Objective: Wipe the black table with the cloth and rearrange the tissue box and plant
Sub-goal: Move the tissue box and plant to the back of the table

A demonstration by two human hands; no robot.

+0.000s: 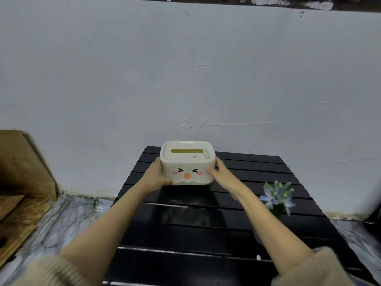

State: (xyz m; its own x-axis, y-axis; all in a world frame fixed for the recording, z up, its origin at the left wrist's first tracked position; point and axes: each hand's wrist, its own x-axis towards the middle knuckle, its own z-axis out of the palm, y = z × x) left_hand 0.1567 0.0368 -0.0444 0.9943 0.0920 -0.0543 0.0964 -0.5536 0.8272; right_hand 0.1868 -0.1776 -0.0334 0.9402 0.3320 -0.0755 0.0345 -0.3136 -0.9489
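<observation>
A white tissue box [187, 162] with a cartoon face on its front and a green slot in its lid is at the far middle of the black slatted table [206, 223]. My left hand [155, 176] grips its left side and my right hand [221, 172] grips its right side. Whether the box rests on the slats or hangs just above them is unclear. A small plant [277, 198] with pale blue flowers and green leaves stands on the right part of the table, beside my right forearm. No cloth is in view.
A pale wall [185, 79] rises right behind the table. Brown wooden boards [22, 172] lean at the left. Marble-patterned floor [68, 219] lies on both sides of the table. A dark object [374, 217] sits at the right edge.
</observation>
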